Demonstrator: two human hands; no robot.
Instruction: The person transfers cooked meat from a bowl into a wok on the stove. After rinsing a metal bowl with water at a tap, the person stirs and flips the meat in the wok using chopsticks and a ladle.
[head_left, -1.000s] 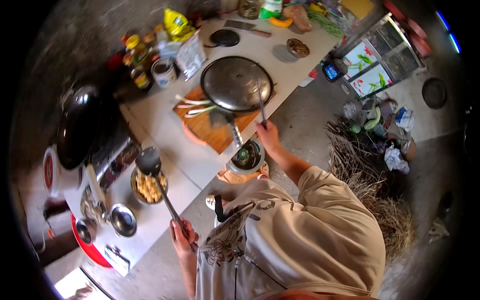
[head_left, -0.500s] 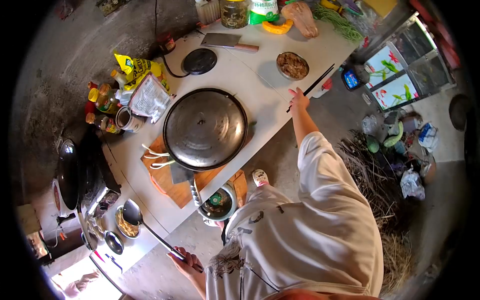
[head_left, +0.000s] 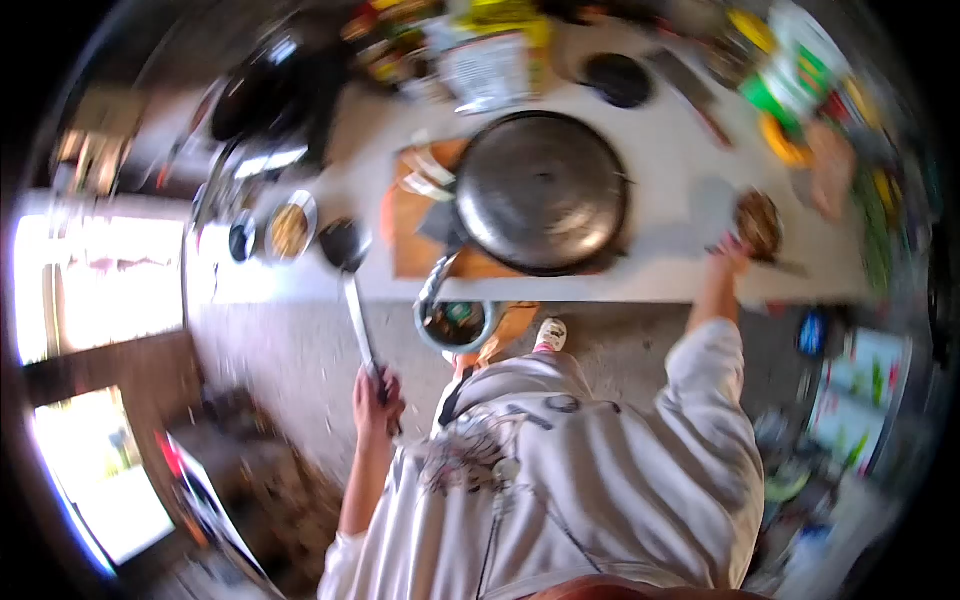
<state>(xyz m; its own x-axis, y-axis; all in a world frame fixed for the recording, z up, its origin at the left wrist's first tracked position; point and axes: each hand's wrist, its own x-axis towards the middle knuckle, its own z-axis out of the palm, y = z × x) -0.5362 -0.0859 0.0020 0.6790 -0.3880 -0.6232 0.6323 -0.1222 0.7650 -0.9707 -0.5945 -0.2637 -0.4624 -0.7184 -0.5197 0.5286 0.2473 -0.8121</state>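
Left hand (head_left: 379,397) wrapped round ladle (head_left: 358,318), ladle's head above pale worktop (head_left: 660,272). Right hand (head_left: 730,252), blurred, at near rim of bowl of brown food (head_left: 759,225), toward worktop's right end; can't tell how far closed or what's gripped. Mid-surface, big round metal lid (head_left: 540,195) overlapping wooden chopping board (head_left: 412,252). Packet (head_left: 488,75) near back. Concrete floor (head_left: 270,345) below, daylight blazing through opening (head_left: 100,275) at left.

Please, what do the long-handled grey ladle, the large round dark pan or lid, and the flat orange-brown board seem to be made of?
Long-handled grey ladle: smooth metal, perhaps steel, because its shaft shines.
Large round dark pan or lid: apparently metal, dull with a bright highlight; which metal is unclear.
Flat orange-brown board: probably matt wood, from its colour; blur hides any grain.
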